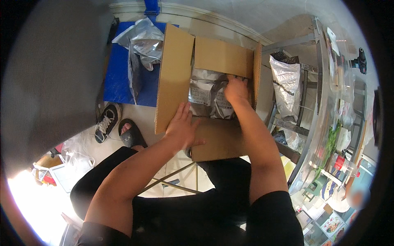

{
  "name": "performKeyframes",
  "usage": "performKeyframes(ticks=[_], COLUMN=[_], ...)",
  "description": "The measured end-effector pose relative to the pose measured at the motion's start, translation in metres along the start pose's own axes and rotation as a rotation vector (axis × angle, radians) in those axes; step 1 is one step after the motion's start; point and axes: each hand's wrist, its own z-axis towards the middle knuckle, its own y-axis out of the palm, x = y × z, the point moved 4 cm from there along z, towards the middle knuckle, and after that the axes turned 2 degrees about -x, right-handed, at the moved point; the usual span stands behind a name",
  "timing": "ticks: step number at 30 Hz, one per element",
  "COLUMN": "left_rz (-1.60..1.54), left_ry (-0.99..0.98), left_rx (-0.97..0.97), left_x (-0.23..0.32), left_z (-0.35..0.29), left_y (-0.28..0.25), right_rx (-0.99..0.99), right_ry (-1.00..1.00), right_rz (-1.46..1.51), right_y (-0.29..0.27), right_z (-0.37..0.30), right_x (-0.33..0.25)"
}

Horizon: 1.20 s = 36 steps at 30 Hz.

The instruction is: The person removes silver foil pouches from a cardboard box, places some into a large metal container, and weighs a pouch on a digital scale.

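An open cardboard box stands before me with its flaps folded out. Several silver foil pouches with dark printing lie inside it. My left hand rests at the near left corner of the box, its fingers and thumb spread against the cardboard. Inside the box, my right hand reaches to the far right, over the pouches and close to the far flap. Its fingertips are partly hidden there, and I cannot make out whether they grip a pouch.
Left of the box, a crumpled silver bag lies on a blue platform. Another silver bag leans by a metal rack on the right. A dark sneaker and my sandalled foot are on the floor.
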Motion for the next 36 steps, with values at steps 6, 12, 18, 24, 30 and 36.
performKeyframes(ticks=[6, 12, 18, 24, 30, 36], left_rz=[-0.047, 0.078, 0.018, -0.054, -0.425, -0.541], left_ry=[0.155, 0.173, 0.214, 0.240, -0.043, -0.383], left_rx=[-0.067, -0.044, -0.097, -0.114, 0.082, 0.476], left_x=[-0.002, 0.001, -0.001, -0.002, -0.011, -0.047], left_z=[0.009, 0.013, 0.016, 0.018, 0.053, 0.128], left_y=[0.008, 0.011, 0.008, 0.002, 0.003, -0.035], right_rx=[0.692, 0.852, 0.195, 0.125, -0.198, -0.868], right_ry=[-0.338, -0.340, -0.520, -0.445, -0.652, -0.616], right_rz=[0.150, 0.159, -0.136, -0.158, -0.072, 0.005], right_y=[-0.044, -0.093, 0.008, 0.039, 0.015, 0.035], right_z=[0.029, 0.090, 0.091, 0.081, 0.004, -0.037], right_x=[0.026, 0.013, -0.036, -0.045, -0.019, 0.013])
